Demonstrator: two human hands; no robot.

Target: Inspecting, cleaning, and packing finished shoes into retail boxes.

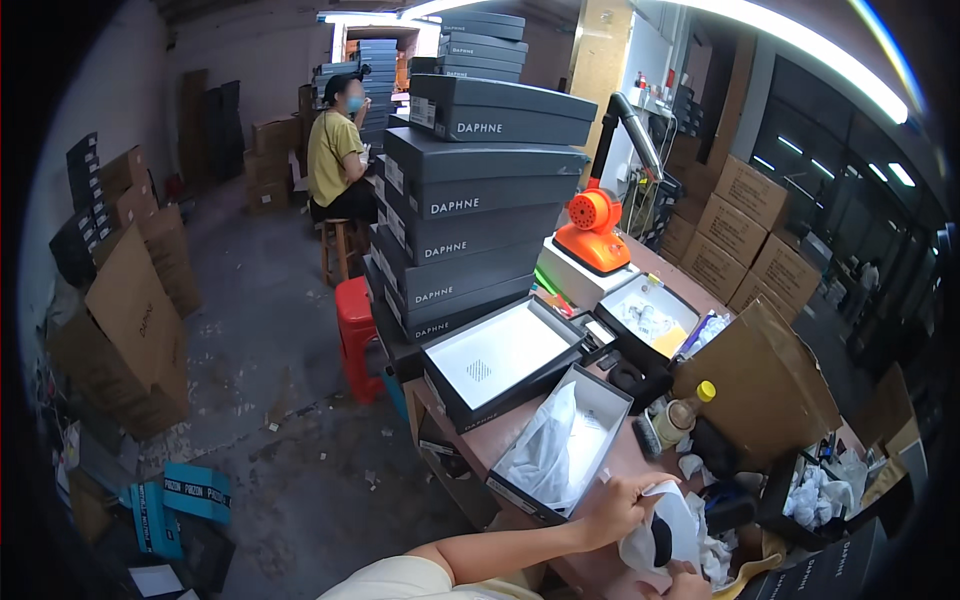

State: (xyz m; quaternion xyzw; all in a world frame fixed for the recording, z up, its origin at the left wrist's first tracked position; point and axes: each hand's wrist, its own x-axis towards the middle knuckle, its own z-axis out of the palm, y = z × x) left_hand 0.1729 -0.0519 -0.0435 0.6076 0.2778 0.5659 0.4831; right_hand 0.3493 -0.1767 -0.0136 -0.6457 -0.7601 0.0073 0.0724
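My left hand (pixel 618 512) reaches in from the lower edge, its fingers closed on the upper edge of a sheet of white tissue paper (pixel 684 520). At the lower rim, my right hand (pixel 686 582) is partly cut off, with its fingers closed at the lower end of the same paper. A dark, rounded thing (pixel 662 542) shows against the paper between my hands; its kind is hard to make out. Just beyond my left hand is an open grey shoebox (pixel 603 440) with a white lining and loose tissue paper (pixel 540 455) inside.
A box lid (pixel 500 365) lies white side up beside a tall stack of grey shoeboxes (pixel 470 240). An orange blower (pixel 594 225), a yellow-capped bottle (pixel 682 415) and a cardboard piece (pixel 765 385) stand on the table. A person (pixel 338 155) sits farther back, near a red stool (pixel 356 330).
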